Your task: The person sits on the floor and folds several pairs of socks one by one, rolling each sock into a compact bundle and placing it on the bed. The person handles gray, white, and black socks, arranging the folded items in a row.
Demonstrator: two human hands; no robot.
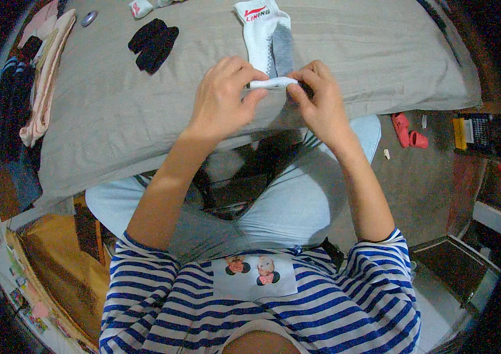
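Observation:
A white-and-grey Li-Ning sock [259,40] lies lengthwise on the grey bed sheet, its cuff with the red logo pointing away from me. A second layer, perhaps the other sock of a pair, shows beside the cuff. The near end is turned up into a narrow white fold [275,82]. My left hand [226,95] pinches the left end of this fold between thumb and fingers. At its right end, my right hand [323,99] grips with thumb and forefinger. Its curled fingers hide part of the sock there.
Folded black socks [153,46] lie left of the hands, with a small folded white sock [140,8] beyond. A small oval object [89,18] sits near folded clothes [51,75] at the left edge. Red clogs [402,128] are on the floor [418,186] at right.

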